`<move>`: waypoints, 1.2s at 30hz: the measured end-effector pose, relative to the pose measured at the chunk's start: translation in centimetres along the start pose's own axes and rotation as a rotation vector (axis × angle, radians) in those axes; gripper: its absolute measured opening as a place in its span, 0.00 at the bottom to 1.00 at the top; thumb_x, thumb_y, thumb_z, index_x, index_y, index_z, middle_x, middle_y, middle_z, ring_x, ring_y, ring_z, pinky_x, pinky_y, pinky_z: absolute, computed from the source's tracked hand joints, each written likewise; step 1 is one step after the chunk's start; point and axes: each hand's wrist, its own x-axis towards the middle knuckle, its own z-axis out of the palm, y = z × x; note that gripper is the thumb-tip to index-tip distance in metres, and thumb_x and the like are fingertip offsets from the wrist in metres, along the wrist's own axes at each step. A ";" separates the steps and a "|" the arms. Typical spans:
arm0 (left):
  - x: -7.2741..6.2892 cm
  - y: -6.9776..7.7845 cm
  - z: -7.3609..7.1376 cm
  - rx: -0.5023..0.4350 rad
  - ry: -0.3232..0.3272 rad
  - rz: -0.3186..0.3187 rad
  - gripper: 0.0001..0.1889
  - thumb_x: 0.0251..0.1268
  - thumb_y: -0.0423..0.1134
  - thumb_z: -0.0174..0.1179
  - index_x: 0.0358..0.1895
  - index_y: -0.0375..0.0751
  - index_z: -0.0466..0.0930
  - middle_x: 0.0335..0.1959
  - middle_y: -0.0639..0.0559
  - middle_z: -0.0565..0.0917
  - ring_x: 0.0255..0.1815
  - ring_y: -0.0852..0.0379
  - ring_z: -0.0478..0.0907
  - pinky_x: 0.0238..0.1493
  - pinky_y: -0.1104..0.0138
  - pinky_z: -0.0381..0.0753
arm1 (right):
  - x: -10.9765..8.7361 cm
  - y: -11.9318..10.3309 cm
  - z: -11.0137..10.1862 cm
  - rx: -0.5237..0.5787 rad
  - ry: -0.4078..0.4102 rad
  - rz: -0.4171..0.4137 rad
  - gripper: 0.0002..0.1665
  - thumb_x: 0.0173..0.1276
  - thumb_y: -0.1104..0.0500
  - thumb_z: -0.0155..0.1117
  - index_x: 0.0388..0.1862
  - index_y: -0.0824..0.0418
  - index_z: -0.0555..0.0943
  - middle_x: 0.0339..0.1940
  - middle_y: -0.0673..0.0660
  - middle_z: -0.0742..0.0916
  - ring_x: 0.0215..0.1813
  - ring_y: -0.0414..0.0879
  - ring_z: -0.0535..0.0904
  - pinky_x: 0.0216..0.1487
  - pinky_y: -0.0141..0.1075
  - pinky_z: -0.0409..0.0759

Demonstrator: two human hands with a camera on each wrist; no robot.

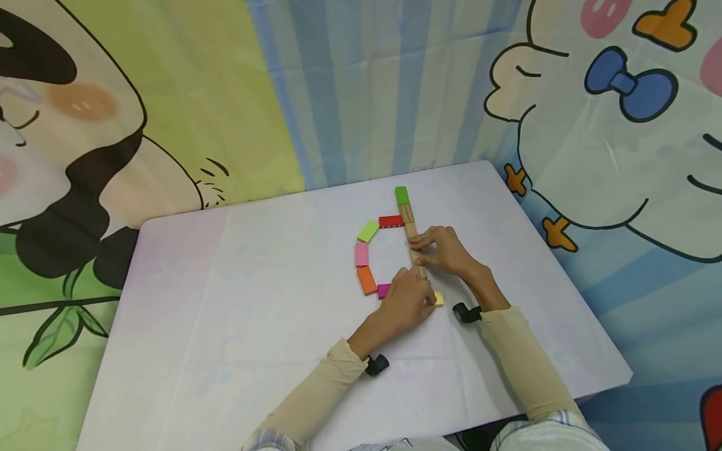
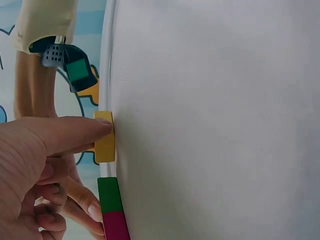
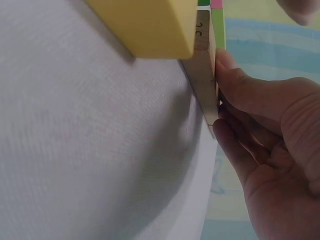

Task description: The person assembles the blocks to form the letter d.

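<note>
My right hand [image 1: 445, 250] holds a plain wooden block [image 3: 204, 82] by its two ends, thumb at one and a finger at the other. That block lies in a straight row with other plain wooden blocks [image 1: 407, 213], a green block [image 1: 402, 195] at the far end. Nearer me, my left hand [image 1: 403, 300] pinches a yellow block [image 2: 105, 150], its thumb on the block's face. The left hand hides the row's near end. To the left, a red block [image 1: 391, 222], lime block [image 1: 368, 231], pink block [image 1: 361, 255], orange block [image 1: 366, 280] and magenta block [image 1: 383, 290] form a curve.
A white-covered table [image 1: 254, 326] spreads under the blocks. Printed cloth [image 1: 361, 94] hangs behind and at the sides. Both wrists carry small black cameras, one [image 1: 466, 312] beside the right sleeve and one [image 1: 376, 365] at the left cuff.
</note>
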 end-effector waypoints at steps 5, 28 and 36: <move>0.3 -0.5 -0.3 -0.052 0.007 -0.028 0.03 0.62 0.47 0.82 0.36 0.57 0.98 0.33 0.62 0.90 0.55 0.58 0.81 0.43 0.68 0.67 | 0.1 0.2 0.1 -0.008 0.003 -0.005 0.26 0.56 0.70 0.86 0.56 0.64 0.91 0.62 0.60 0.92 0.68 0.61 0.85 0.81 0.62 0.69; 1.4 -1.8 -1.0 -0.039 -0.012 -0.128 0.05 0.58 0.47 0.83 0.33 0.55 0.97 0.32 0.63 0.89 0.36 0.59 0.71 0.39 0.67 0.62 | 0.4 0.3 0.0 -0.006 -0.007 0.026 0.26 0.58 0.67 0.87 0.57 0.63 0.91 0.63 0.58 0.92 0.68 0.59 0.85 0.80 0.59 0.71; 1.3 -1.9 -1.1 -0.064 -0.011 -0.153 0.04 0.58 0.45 0.83 0.33 0.53 0.97 0.31 0.61 0.89 0.34 0.59 0.69 0.38 0.67 0.60 | 0.2 0.2 0.0 0.000 -0.005 0.021 0.26 0.58 0.68 0.86 0.57 0.63 0.91 0.64 0.59 0.91 0.67 0.61 0.85 0.78 0.60 0.72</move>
